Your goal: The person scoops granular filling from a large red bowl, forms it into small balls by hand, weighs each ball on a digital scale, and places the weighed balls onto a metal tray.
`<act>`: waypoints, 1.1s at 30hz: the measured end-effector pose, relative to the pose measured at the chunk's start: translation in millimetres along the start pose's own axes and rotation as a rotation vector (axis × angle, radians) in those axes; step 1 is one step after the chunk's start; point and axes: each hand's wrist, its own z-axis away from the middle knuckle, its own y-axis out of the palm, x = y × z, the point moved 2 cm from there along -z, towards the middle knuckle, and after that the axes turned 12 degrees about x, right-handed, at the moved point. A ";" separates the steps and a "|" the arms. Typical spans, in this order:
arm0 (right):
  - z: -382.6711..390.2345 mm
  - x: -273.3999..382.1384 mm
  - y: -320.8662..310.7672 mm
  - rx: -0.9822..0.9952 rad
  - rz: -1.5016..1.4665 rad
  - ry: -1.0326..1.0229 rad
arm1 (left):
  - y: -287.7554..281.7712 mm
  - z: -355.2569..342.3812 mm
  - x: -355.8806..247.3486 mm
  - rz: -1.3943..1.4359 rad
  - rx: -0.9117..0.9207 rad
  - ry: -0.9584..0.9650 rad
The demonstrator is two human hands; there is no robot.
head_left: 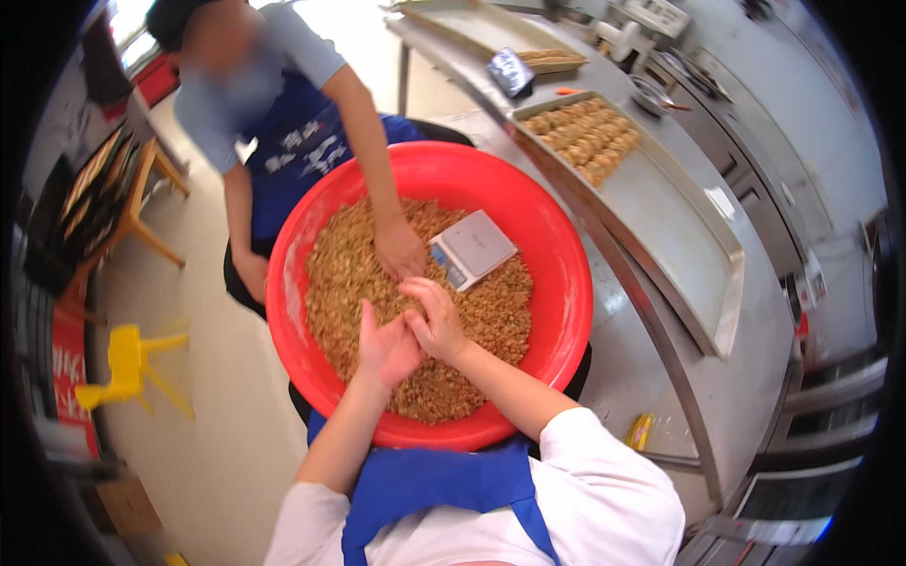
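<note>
Over a wide red basin (566, 274) of crumbly brown, nutty-looking mixture (354, 250), my two hands meet near the middle. My left hand (389, 349) is open, palm turned up and thumb raised. Against its side is my right hand (438, 323), fingers curved and apart from the thumb; I see nothing held in either. A small white scale (477, 247) rests on the mixture, just beyond my right hand. Across from me, a co-worker's hand (400, 249) reaches into the mixture close to my fingertips.
On the right, a metal table (755, 368) holds a long tray (661, 217) partly filled with rows of brown lumps (583, 137). Another tray (462, 28), a small sign (511, 72) and a metal bowl (651, 94) are farther back. A yellow stool (132, 363) stands at left.
</note>
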 end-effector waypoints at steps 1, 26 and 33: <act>-2.7 -3.6 -2.2 0.070 -0.004 -0.039 | 1.6 1.9 -0.9 0.078 0.064 0.010; -145.6 -366.4 -444.1 -0.529 -0.276 1.280 | -24.8 -12.8 4.8 -0.311 -0.105 -0.238; -148.1 -371.5 -437.7 -0.415 0.128 1.284 | -46.3 -7.7 -0.5 -0.287 -0.332 -0.151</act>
